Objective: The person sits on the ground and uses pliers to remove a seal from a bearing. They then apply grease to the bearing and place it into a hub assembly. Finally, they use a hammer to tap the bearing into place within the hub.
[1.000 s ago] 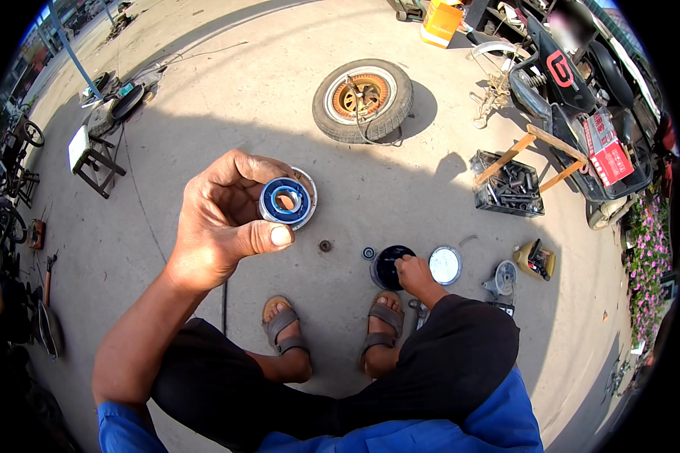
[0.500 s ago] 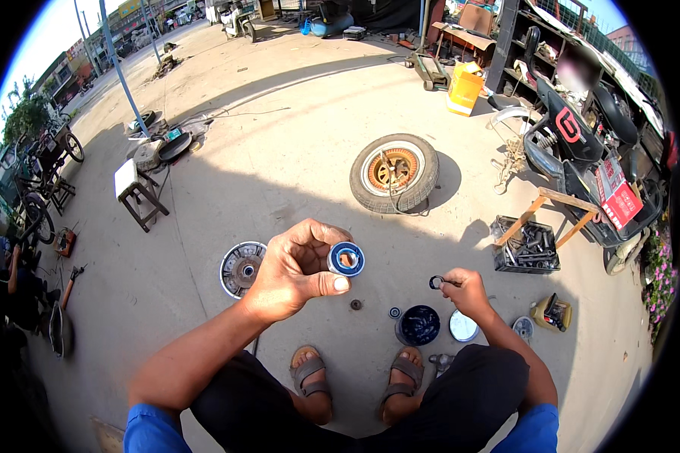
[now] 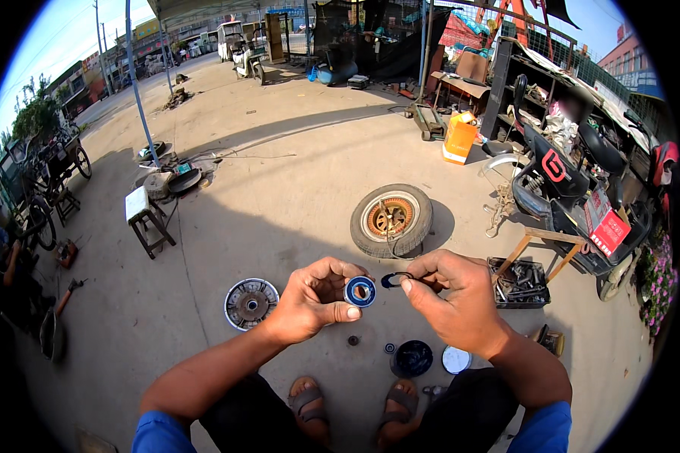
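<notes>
The bearing (image 3: 351, 293) is up in front of me, off the ground, its blue-smeared face turned toward me. My left hand (image 3: 316, 298) grips it by the rim between thumb and fingers. Just to its right, my right hand (image 3: 457, 298) pinches a thin black ring (image 3: 390, 281) with a dark blue smear, close to the bearing; I can't tell whether they touch. Below, near my feet, sits a tub (image 3: 394, 365) of dark blue grease (image 3: 413, 358), with a small bearing (image 3: 390, 348) just left of it and a white disc (image 3: 456, 360) to its right. Farther left lies a small dark part (image 3: 353, 341), then a round metal cover (image 3: 251, 304). Beyond my hands a wheel (image 3: 423, 238) lies flat; right of it stands a crate (image 3: 523, 305) of tools.
</notes>
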Demonstrator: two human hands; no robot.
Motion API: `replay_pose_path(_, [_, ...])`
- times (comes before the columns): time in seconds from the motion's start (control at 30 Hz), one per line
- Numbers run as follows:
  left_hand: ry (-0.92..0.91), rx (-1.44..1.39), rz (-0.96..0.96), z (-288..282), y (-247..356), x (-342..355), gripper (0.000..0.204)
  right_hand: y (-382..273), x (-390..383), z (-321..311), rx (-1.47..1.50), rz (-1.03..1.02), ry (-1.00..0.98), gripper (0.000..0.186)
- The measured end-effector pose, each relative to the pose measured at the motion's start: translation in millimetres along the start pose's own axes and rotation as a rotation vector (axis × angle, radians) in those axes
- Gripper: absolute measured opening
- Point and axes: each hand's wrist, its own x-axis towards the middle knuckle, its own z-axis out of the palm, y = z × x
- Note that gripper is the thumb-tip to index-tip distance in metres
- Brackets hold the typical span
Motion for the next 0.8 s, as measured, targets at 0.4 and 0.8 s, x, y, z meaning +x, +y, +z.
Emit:
replay_pose_path(0.4, [-0.032,-0.063,-0.034,8.9,-3.6,0.1,0.043,15.1,-18.3,15.2,-0.171,-0.275,0.117,0.013])
replay_pose_path(0.8, [-0.006,-0.126,-0.069,8.7,-7.0,-0.7,0.040,21.5,-21.9,12.6,-0.313,-0.446,0.065,0.020])
